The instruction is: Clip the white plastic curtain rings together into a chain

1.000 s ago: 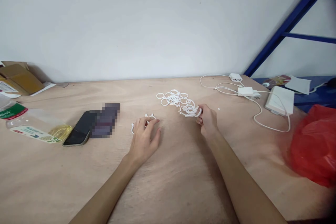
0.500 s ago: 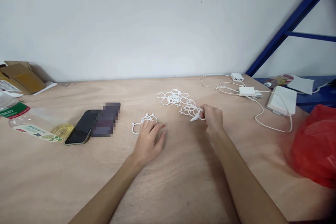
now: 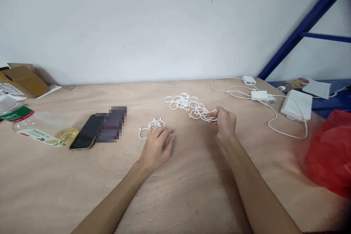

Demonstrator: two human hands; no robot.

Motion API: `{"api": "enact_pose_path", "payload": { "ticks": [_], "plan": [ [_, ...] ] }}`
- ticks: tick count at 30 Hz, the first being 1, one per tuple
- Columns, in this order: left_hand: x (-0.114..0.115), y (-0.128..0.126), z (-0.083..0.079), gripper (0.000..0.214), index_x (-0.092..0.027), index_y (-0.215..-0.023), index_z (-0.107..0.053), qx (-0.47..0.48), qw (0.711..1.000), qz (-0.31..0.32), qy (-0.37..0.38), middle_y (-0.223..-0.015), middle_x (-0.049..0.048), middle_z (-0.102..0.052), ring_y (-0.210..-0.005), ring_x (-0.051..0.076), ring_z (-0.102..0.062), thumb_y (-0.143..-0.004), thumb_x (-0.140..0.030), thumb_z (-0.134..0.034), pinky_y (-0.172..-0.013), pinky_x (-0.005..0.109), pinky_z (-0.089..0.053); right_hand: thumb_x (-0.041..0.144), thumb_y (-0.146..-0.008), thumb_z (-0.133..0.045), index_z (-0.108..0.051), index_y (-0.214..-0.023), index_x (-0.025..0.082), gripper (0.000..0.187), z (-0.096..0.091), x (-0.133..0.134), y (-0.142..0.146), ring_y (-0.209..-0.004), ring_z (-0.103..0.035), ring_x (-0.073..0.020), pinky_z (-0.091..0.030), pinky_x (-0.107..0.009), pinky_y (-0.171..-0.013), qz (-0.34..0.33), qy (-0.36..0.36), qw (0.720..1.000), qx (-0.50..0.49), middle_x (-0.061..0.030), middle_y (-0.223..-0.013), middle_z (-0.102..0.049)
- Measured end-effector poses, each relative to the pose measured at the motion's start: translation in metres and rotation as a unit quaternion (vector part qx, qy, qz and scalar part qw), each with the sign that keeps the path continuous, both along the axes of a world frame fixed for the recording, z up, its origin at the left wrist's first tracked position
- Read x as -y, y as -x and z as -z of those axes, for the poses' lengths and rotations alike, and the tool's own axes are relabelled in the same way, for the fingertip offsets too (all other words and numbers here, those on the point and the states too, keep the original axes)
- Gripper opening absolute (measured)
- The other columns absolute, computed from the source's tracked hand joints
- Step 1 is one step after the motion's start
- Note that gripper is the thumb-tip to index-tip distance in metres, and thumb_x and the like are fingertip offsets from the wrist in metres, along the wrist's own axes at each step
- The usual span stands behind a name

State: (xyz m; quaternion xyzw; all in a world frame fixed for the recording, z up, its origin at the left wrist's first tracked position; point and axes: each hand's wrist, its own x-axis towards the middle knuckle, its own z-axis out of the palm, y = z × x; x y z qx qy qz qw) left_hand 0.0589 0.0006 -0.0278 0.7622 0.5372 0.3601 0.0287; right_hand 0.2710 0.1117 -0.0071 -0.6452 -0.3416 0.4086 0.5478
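Observation:
Several white plastic rings with small nubs, like curtain rings (image 3: pixel 181 103), lie in a heap at the middle of the table (image 3: pixel 175 197). The heap trails toward my right hand (image 3: pixel 227 122), whose thumb and fingers are pinched on a white ring (image 3: pixel 211 119) at its near right end. A smaller group of white rings (image 3: pixel 143 134) lies to the left. Over its near edge rests my left hand (image 3: pixel 157 146), palm down, with the fingers loosely spread and the thumb apart. Its fingertips partly cover those rings.
On the left are a phone (image 3: pixel 86 133), a blurred dark object (image 3: pixel 112 124), a clear bottle (image 3: pixel 41 129) on its side and a cardboard box (image 3: pixel 24 80). White cables with an adapter (image 3: pixel 259 95), a white box (image 3: pixel 296 105) and a red plastic bag (image 3: pixel 330 157) are on the right.
My right hand has turned slightly, and the white piece that stuck out below its fingertips no longer shows there. My left hand stays over the smaller group. The view has shifted slightly.

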Motion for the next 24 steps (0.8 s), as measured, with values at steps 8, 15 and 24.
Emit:
{"api": "enact_pose_path", "payload": {
  "ticks": [8,15,24],
  "plan": [
    [0.000,0.000,0.001,0.018,-0.018,-0.099,-0.061,0.001,1.000,-0.001,-0.001,-0.089,0.0075,-0.063,-0.087,0.021,-0.054,-0.088,-0.021,-0.048,-0.082,0.039,-0.043,0.024,-0.074,-0.052,-0.038,-0.045,0.021,0.032,-0.005,0.000,0.006,-0.051,-0.054,-0.0124,-0.032,-0.024,-0.045,0.042,0.002,0.998,-0.053,0.0017,-0.041,-0.053],
    [0.000,-0.001,0.001,0.018,-0.018,-0.098,-0.062,0.002,1.000,-0.001,-0.001,-0.089,0.0072,-0.063,-0.086,0.021,-0.055,-0.088,-0.021,-0.048,-0.083,0.039,-0.042,0.023,-0.072,-0.056,-0.043,-0.050,0.020,0.026,-0.008,-0.002,0.007,-0.050,-0.055,-0.0126,-0.035,-0.022,-0.044,0.048,-0.029,0.988,-0.142,0.0028,-0.043,-0.053],
    [0.003,-0.003,-0.003,0.019,-0.018,-0.100,-0.061,0.072,0.997,-0.004,0.016,-0.085,0.0051,-0.064,-0.082,0.019,-0.055,-0.090,-0.027,-0.048,-0.082,0.037,-0.041,0.030,-0.069,-0.072,-0.060,-0.062,0.018,0.018,-0.003,0.044,0.071,-0.065,-0.053,-0.0105,-0.043,-0.024,-0.065,-0.269,-0.061,0.888,-0.369,0.0027,-0.064,-0.057]
  ]
}}
